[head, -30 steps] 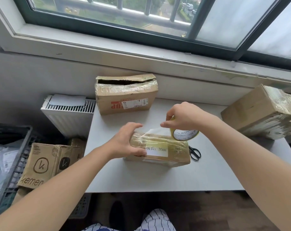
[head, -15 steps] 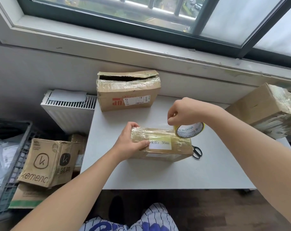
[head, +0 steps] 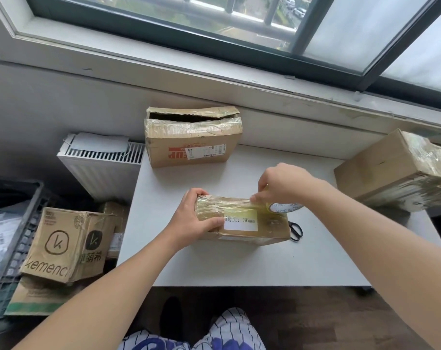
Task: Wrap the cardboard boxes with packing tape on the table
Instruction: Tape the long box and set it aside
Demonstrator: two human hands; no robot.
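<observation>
A small flat cardboard box [head: 262, 229] with a white label lies in the middle of the white table [head: 239, 269]. Shiny clear tape covers its top left part. My left hand [head: 193, 219] grips the box's left end, thumb on top by the label. My right hand [head: 281, 184] holds the roll of packing tape [head: 285, 207] low against the box's far right edge, fingers curled over it. Most of the roll is hidden under the hand.
Black scissors [head: 295, 231] lie just right of the box. An open taped box [head: 191, 136] stands at the table's back, and a larger taped box [head: 401, 170] sits at the right edge. Left of the table are a radiator [head: 101, 160], cartons [head: 68, 245] and a dark crate [head: 15, 223].
My right hand has brought the tape roll down from above the box onto its far right edge, laying the stretched tape flat on the top. My left hand kept its grip on the left end.
</observation>
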